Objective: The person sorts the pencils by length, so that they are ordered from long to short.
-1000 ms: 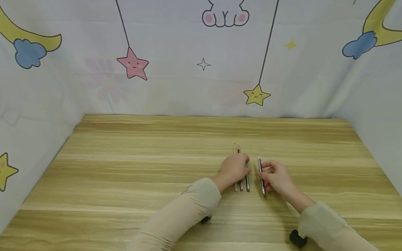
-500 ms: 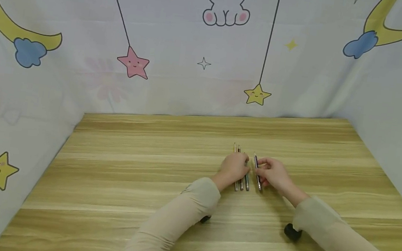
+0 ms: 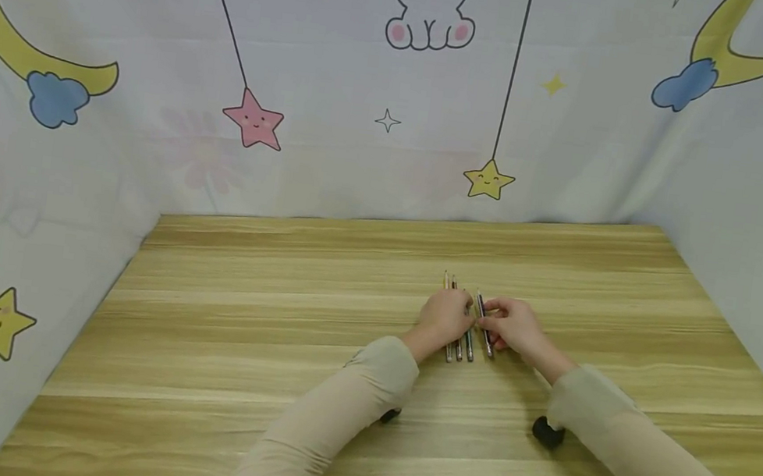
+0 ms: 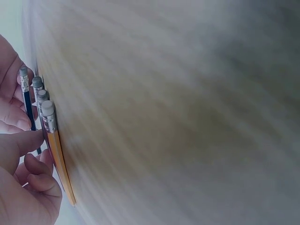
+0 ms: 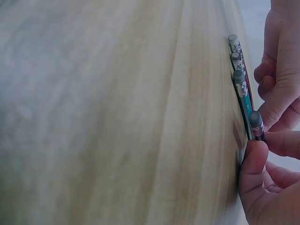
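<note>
Three pencils lie side by side on the wooden table: a yellow-orange pencil (image 4: pixel 57 152), a dark reddish pencil (image 3: pixel 459 352) and a green pencil (image 5: pixel 247 105). My left hand (image 3: pixel 445 314) lies over the row, thumb and curled fingers at the green pencil. It hides the pencils' middles. Just right of the row, my right hand (image 3: pixel 515 326) pinches a dark blue pencil (image 4: pixel 28 105) between thumb and fingers. The blue pencil leans slightly, roughly in line with the others, with a small gap to the green one. All eraser ends point toward me.
The wood-grain table (image 3: pixel 259 318) extends around both hands. A white cloth (image 3: pixel 328 83) printed with stars, moons and a bunny hangs behind it and along the sides. Black wrist-worn pieces (image 3: pixel 548 432) show under the sleeves.
My right hand has moved left with the dark blue pencil, narrowing the gap to the row. The left hand and the three pencils have stayed in place.
</note>
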Available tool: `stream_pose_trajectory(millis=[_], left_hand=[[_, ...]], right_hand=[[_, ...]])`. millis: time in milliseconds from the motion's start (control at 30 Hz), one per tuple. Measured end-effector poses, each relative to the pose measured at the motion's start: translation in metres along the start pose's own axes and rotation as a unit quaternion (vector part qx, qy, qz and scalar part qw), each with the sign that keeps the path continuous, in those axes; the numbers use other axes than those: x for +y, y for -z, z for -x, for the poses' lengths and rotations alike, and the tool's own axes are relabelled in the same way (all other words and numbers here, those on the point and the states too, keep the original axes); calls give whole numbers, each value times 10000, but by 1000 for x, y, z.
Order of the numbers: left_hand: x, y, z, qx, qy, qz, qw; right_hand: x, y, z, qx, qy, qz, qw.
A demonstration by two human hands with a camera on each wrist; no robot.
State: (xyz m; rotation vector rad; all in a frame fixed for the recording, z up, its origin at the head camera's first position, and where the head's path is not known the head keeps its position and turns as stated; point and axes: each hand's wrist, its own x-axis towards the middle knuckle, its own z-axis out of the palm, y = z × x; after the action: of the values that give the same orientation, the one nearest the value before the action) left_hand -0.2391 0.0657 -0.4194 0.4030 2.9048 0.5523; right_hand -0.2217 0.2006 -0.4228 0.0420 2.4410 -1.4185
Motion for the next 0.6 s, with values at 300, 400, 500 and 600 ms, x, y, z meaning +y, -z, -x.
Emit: stream_pose_trajectory(millis=[300, 400, 500, 600], left_hand=[[-1, 1, 1, 45, -129, -35, 9999], [-1, 1, 2, 65, -154, 8, 9999], [0, 1, 2, 49, -122, 80, 9999], [0, 1, 2, 12, -84, 110, 9999]], right_hand=[[-4, -1, -1, 11, 12, 234, 9997], [-4, -1, -2, 17, 59, 345, 9994], [-5, -2, -2, 42, 117, 502, 9987], [-6, -2, -2, 49, 200, 639, 9977]])
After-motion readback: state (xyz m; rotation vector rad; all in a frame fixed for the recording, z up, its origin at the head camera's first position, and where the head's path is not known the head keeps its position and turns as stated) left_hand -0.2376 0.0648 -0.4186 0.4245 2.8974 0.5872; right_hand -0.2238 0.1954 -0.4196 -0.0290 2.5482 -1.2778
